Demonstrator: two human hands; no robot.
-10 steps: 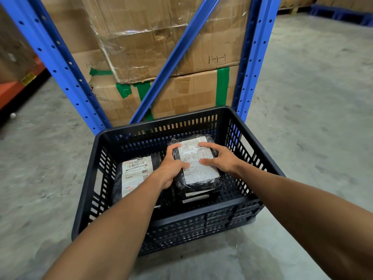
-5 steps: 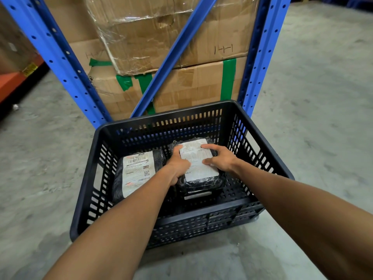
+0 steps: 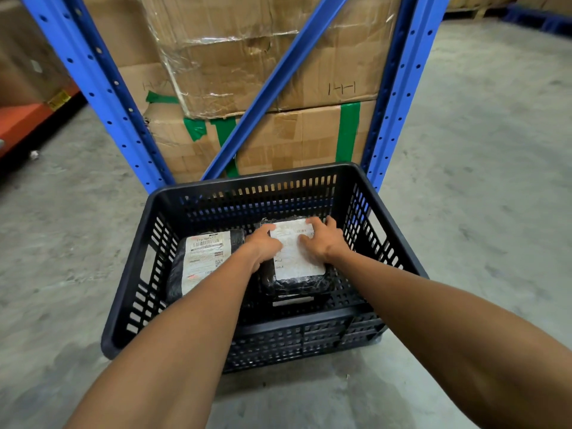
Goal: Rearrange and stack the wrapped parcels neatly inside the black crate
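The rack (image 3: 102, 88) and its cartons (image 3: 278, 57) stand behind the crate (image 3: 130, 270), which sits on the concrete floor (image 3: 479, 181). Inside the crate, a left parcel (image 3: 204, 261) lies flat with its label up, just beside a right-hand stack. The top parcel (image 3: 297, 258) of that stack rests on a lower parcel (image 3: 294, 300), of which only the near edge shows. The left hand (image 3: 263, 247) grips the top parcel's left edge; the right hand (image 3: 323, 243) lies spread over its label, fingers curled over the far corner. Both hands are thus pressed on the one parcel, apart from each other. I judge the work well along: one stack is formed and is being squared. Whether the left parcel must join the stack, or more parcels remain outside the view, cannot be told.
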